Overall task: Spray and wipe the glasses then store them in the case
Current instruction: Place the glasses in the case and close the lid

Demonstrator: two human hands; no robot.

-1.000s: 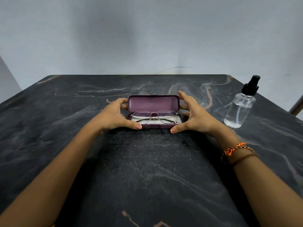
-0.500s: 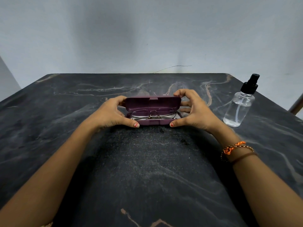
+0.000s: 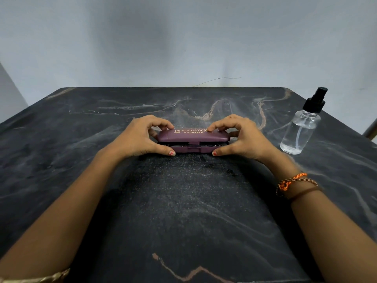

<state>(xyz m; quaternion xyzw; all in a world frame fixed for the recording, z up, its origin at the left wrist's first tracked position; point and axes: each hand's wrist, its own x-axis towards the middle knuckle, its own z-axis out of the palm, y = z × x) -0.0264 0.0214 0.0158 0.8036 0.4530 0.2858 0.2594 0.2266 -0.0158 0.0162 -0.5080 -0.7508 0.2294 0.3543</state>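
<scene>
Case (image 3: 191,139) is gripped at both ends on the table (image 3: 81,160), lid nearly down, by left hand (image 3: 138,139) and right hand (image 3: 242,139). Glasses are barely seen through the slit. Even pressure should be applied until the latch catches.

The glasses (image 3: 192,143) show only as a dark sliver in the narrow gap under the case (image 3: 191,137) lid; their shape cannot be made out. The picture's bottom edge cuts off both forearms and the tabletop (image 3: 61,152). Small print above the lid's lettering is unreadable.
</scene>
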